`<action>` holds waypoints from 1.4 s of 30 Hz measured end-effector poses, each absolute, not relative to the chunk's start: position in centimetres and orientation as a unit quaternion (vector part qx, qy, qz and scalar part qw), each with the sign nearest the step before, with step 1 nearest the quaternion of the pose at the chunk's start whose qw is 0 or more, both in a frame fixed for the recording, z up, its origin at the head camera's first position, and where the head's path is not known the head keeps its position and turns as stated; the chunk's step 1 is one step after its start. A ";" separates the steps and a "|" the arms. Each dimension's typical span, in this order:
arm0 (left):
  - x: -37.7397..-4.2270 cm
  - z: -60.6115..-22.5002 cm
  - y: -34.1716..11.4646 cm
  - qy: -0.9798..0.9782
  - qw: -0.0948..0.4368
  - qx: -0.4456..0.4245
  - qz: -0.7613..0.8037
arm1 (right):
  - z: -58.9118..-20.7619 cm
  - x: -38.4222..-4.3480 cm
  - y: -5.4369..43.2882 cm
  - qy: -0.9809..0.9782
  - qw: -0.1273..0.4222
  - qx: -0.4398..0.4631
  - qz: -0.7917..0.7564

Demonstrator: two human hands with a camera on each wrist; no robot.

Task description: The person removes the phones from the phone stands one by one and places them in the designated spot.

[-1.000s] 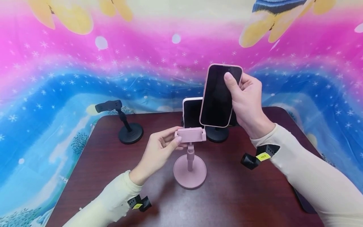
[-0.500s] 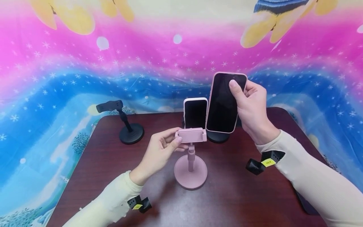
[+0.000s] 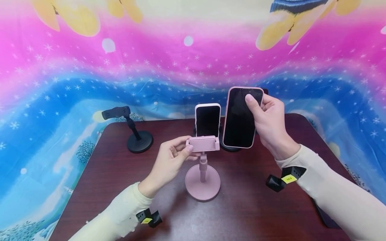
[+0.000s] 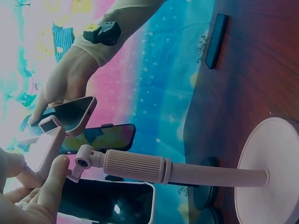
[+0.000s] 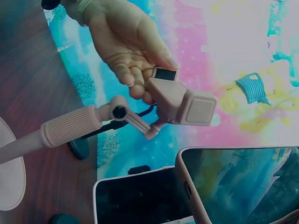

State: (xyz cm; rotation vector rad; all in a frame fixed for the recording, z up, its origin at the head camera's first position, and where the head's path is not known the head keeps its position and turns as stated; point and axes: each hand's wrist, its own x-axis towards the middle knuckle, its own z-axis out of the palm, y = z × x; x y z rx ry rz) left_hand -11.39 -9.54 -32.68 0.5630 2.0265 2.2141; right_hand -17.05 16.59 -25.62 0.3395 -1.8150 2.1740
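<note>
My left hand [image 3: 165,163] pinches the left end of the clamp [image 3: 202,144] of a pink phone stand [image 3: 202,192], thumb in front and fingers behind. The stand is upright on its round base. My right hand [image 3: 270,124] grips a smartphone [image 3: 239,120] in a pink case by its upper right side, thumb on the dark screen. This phone is in the air, right of the clamp and apart from it. In the right wrist view the pink clamp [image 5: 175,100] holds no phone, and the gripped phone [image 5: 243,182] is at lower right.
A white-cased phone [image 3: 208,119] stands upright behind the pink stand. Another phone [image 4: 124,136] is propped up, mostly hidden behind the gripped one in the head view. A black phone stand [image 3: 139,140] is at back left. A dark flat object [image 3: 327,214] lies at the table's right edge.
My right hand has lowered the pink-cased phone and moved it slightly right, uncovering the white-cased phone behind. The left hand and pink stand look unmoved.
</note>
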 end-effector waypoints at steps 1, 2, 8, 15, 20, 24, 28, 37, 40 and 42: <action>-11.4 -32.7 -9.5 0.662 0.043 0.183 0.725 | -25.7 -17.0 16.7 -0.632 0.142 0.117 0.753; -11.4 -32.7 -9.5 0.662 0.042 0.182 0.726 | -25.8 -16.9 16.7 -0.633 0.140 0.117 0.752; -11.4 -32.7 -9.4 0.655 0.039 0.177 0.733 | -26.4 -16.6 16.9 -0.637 0.129 0.117 0.751; -11.4 -32.5 -9.4 0.648 0.038 0.172 0.741 | -27.1 -16.2 17.4 -0.650 0.115 0.114 0.743; -11.4 -32.4 -9.6 0.653 0.031 0.167 0.738 | -27.6 -16.0 17.5 -0.657 0.106 0.112 0.738; -11.4 -32.1 -9.7 0.651 0.031 0.167 0.740 | -28.1 -15.9 17.5 -0.658 0.104 0.109 0.738; -11.4 -31.9 -9.9 0.649 0.025 0.166 0.742 | -28.4 -15.7 17.7 -0.664 0.095 0.105 0.734; -11.5 -31.4 -10.5 0.651 -0.004 0.163 0.742 | -29.1 -15.2 18.1 -0.676 0.077 0.102 0.726; -11.4 -31.2 -10.7 0.649 -0.009 0.161 0.743 | -29.4 -15.0 18.2 -0.673 0.074 0.100 0.729; -11.4 -31.1 -10.8 0.651 -0.012 0.158 0.743 | -29.6 -14.9 18.2 -0.672 0.074 0.097 0.730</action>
